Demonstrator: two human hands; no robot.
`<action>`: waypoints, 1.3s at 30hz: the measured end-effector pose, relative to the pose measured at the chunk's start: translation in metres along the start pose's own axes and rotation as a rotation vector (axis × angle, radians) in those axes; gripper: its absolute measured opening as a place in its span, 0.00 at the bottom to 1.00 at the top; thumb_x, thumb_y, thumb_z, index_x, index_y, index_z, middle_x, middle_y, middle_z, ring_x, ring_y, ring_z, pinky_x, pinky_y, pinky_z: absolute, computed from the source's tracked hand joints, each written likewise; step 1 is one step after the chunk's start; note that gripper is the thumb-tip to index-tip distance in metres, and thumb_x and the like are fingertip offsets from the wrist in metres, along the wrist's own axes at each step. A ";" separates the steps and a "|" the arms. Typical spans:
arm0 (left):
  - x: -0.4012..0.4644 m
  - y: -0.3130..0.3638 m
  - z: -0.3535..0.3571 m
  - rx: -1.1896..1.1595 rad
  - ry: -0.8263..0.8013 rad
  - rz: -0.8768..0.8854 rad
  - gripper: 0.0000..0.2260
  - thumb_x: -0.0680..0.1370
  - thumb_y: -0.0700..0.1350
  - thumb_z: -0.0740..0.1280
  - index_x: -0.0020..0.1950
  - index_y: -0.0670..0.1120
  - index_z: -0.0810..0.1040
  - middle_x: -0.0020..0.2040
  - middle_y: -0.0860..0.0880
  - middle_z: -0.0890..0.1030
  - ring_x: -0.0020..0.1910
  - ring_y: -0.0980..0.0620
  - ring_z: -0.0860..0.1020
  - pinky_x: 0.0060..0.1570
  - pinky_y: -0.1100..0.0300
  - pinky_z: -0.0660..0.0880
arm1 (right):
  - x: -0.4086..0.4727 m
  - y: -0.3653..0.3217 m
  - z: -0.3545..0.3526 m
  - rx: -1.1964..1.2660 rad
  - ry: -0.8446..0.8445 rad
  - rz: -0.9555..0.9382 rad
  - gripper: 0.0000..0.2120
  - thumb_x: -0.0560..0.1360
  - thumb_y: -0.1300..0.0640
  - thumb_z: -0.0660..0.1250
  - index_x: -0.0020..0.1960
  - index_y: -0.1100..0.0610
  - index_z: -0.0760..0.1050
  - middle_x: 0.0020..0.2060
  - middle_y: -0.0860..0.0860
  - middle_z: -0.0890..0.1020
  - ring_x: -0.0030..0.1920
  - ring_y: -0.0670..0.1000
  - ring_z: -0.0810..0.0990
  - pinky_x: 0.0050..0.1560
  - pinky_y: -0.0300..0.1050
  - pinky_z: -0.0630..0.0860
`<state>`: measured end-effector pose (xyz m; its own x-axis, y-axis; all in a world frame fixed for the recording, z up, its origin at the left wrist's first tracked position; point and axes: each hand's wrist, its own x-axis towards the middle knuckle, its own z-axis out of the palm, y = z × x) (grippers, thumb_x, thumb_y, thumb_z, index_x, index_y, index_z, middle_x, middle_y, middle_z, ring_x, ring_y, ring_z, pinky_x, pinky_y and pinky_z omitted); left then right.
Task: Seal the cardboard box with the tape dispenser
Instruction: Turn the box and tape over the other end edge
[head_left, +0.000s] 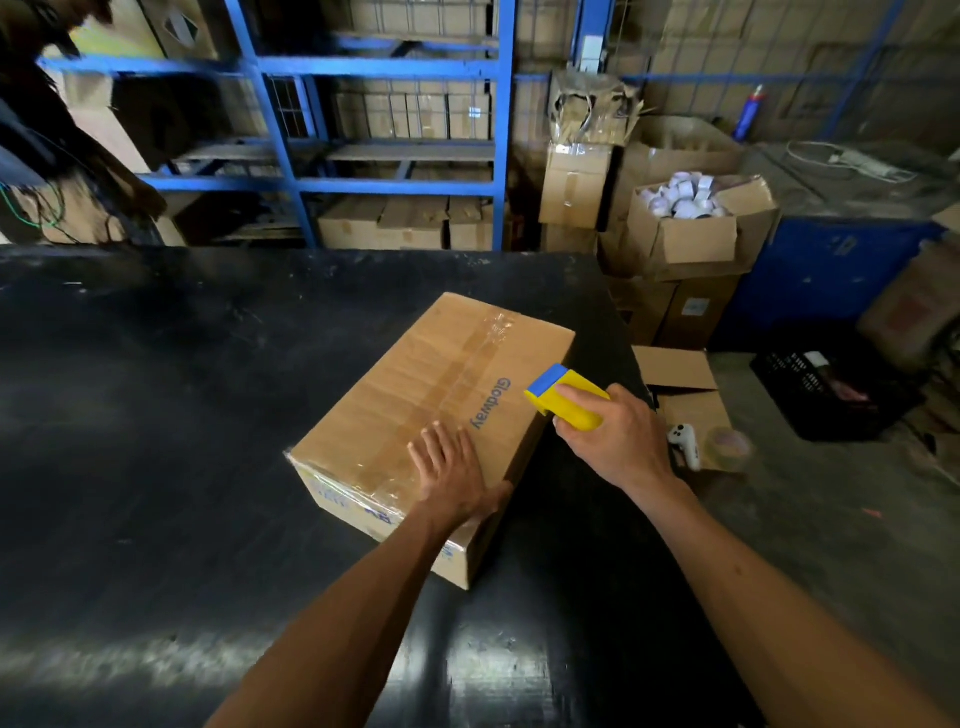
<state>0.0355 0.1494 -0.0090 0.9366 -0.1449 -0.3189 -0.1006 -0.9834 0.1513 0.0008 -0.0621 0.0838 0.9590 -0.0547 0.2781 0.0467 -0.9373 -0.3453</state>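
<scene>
A closed brown cardboard box (415, 410) lies at an angle on the black table (156, 415), with clear tape running along its top seam and down its near end. My left hand (452, 473) rests flat, fingers spread, on the near right part of the box top. My right hand (618, 436) grips a yellow tape dispenser with a blue head (561, 395). The dispenser hovers at the box's right edge, beside the printed word on the lid.
Beyond the table's right edge sit an open carton (685, 400), a white controller (685, 444), a tape roll (730, 447) and a black crate (831, 395). Blue shelving (395, 124) with cartons fills the back. Another person (47, 119) stands at far left.
</scene>
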 end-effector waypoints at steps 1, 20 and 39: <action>0.000 -0.007 -0.003 0.006 -0.001 0.042 0.50 0.74 0.72 0.55 0.79 0.40 0.36 0.76 0.32 0.33 0.75 0.31 0.32 0.71 0.31 0.35 | 0.001 0.001 0.001 0.027 0.008 0.049 0.25 0.73 0.38 0.69 0.68 0.40 0.73 0.42 0.50 0.72 0.43 0.53 0.74 0.41 0.48 0.74; 0.030 0.023 -0.021 0.066 -0.068 0.133 0.59 0.66 0.68 0.73 0.79 0.52 0.34 0.79 0.39 0.36 0.77 0.32 0.38 0.65 0.20 0.44 | 0.015 0.017 -0.003 0.189 0.049 0.170 0.24 0.71 0.38 0.70 0.65 0.39 0.76 0.40 0.51 0.75 0.45 0.54 0.77 0.43 0.49 0.75; -0.001 0.007 -0.063 -0.177 -0.087 0.186 0.41 0.71 0.73 0.62 0.77 0.50 0.62 0.80 0.45 0.56 0.77 0.41 0.58 0.74 0.37 0.55 | 0.035 0.042 -0.005 0.481 0.107 0.409 0.23 0.64 0.35 0.71 0.59 0.34 0.78 0.46 0.44 0.84 0.47 0.47 0.80 0.51 0.46 0.77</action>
<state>0.0551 0.1494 0.0510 0.8746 -0.3378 -0.3479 -0.2010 -0.9054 0.3740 0.0352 -0.1052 0.0838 0.8937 -0.4326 0.1185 -0.1727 -0.5758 -0.7992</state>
